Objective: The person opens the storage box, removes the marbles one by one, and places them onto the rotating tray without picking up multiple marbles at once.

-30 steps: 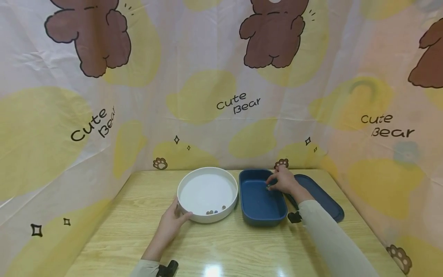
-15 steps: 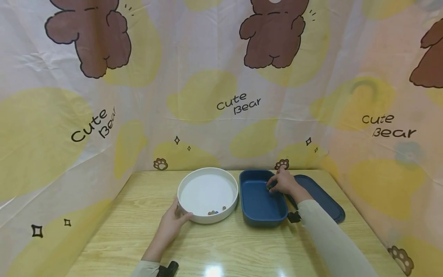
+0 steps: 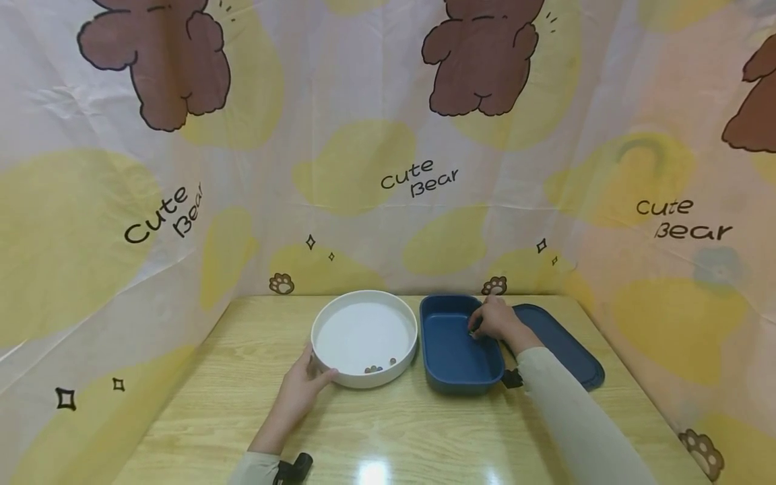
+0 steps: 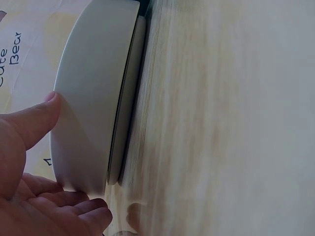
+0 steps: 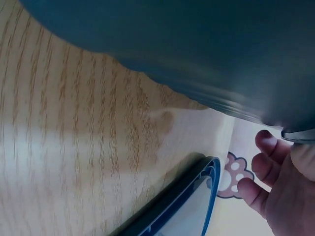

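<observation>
A round white dish (image 3: 364, 330) stands left of centre in the head view, with several small marbles (image 3: 373, 370) near its front wall. My left hand (image 3: 303, 385) holds the dish at its front left; in the left wrist view the thumb (image 4: 43, 115) lies on the rim and the fingers (image 4: 78, 209) curl against the side. Over the right side of a deep blue rectangular container (image 3: 457, 364), my right hand (image 3: 498, 318) pinches a small marble (image 3: 472, 333), mostly hidden by the fingers. In the right wrist view the outer fingers (image 5: 266, 169) are bent outside the container wall.
A dark blue lid (image 3: 560, 347) lies right of the container, partly behind the right forearm. The wood-grain table (image 3: 388, 431) extends in front of both vessels. A patterned cloth (image 3: 339, 175) with bears surrounds the table at the back and sides.
My right hand stays over the container, its fingers turning slightly so that less of the marble shows. The marbles in the dish have shifted a little. The left hand keeps its place.
</observation>
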The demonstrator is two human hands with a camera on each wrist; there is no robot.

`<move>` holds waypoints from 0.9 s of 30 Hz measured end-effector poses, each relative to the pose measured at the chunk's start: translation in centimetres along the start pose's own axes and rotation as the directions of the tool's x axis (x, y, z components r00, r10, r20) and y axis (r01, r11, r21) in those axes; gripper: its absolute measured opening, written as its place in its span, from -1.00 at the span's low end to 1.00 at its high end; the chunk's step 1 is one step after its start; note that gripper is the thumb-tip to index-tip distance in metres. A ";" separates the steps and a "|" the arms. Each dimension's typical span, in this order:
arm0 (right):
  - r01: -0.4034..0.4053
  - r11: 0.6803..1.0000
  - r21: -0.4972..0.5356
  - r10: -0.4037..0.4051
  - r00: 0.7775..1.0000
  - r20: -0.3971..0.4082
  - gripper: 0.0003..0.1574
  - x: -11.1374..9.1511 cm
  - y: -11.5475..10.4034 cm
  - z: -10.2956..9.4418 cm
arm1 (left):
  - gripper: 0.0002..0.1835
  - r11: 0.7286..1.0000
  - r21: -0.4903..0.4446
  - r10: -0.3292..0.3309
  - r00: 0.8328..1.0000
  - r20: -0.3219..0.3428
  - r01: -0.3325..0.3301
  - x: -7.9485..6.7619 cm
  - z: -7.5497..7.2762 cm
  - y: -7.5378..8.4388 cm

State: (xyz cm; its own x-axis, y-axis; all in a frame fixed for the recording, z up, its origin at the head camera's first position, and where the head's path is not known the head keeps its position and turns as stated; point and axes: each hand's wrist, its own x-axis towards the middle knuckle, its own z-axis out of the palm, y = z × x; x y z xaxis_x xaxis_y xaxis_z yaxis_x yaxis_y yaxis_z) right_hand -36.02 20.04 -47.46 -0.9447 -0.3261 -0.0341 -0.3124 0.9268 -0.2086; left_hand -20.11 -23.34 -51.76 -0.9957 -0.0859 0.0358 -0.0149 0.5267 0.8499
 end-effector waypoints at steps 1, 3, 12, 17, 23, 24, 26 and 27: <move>-0.007 1.000 0.007 0.007 1.000 0.007 -0.85 0.0 0.0 0.0 | 0.04 1.000 0.000 0.000 1.000 0.001 0.000 0.0 0.0 0.0; -0.011 1.000 0.021 0.010 1.000 0.018 -0.86 0.0 0.0 -0.1 | 0.04 1.000 -0.002 0.002 1.000 0.001 -0.002 0.0 -0.1 0.0; -0.004 0.996 0.088 0.001 1.000 0.031 -0.89 -0.1 0.1 -0.1 | 0.07 1.000 0.000 -0.005 1.000 0.008 0.005 0.1 -0.1 -0.2; 0.052 0.996 0.067 -0.051 0.998 -0.024 -0.89 0.2 0.1 -0.3 | 0.08 1.000 -0.011 -0.003 1.000 0.007 0.003 0.0 -0.1 -0.1; 0.048 0.998 0.046 -0.045 0.998 -0.048 -0.90 0.1 0.2 -0.5 | 0.08 1.000 -0.016 -0.005 1.000 0.002 0.005 0.0 -0.2 0.1; 0.047 0.998 0.047 -0.044 0.997 -0.056 -0.90 0.1 0.2 -0.6 | 0.07 1.000 -0.016 -0.003 1.000 0.000 0.003 0.0 -0.2 0.1; 0.044 0.997 0.056 -0.040 0.996 -0.075 -0.89 0.0 0.3 -0.7 | 0.07 1.000 -0.016 -0.005 1.000 -0.001 0.005 0.0 -0.2 0.1; 0.047 0.997 0.067 -0.041 0.996 -0.084 -0.88 -0.1 0.4 -0.8 | 0.06 1.000 -0.015 -0.005 1.000 -0.002 0.005 0.1 -0.2 0.1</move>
State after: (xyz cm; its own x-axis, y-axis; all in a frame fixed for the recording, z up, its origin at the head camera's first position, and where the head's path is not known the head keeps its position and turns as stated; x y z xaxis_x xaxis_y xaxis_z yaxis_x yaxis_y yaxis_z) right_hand -36.12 20.56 -46.75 -0.9362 -0.3469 0.0565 -0.3486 0.8959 -0.2753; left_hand -20.14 -23.47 -51.53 -0.9954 -0.0899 0.0325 -0.0183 0.5134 0.8580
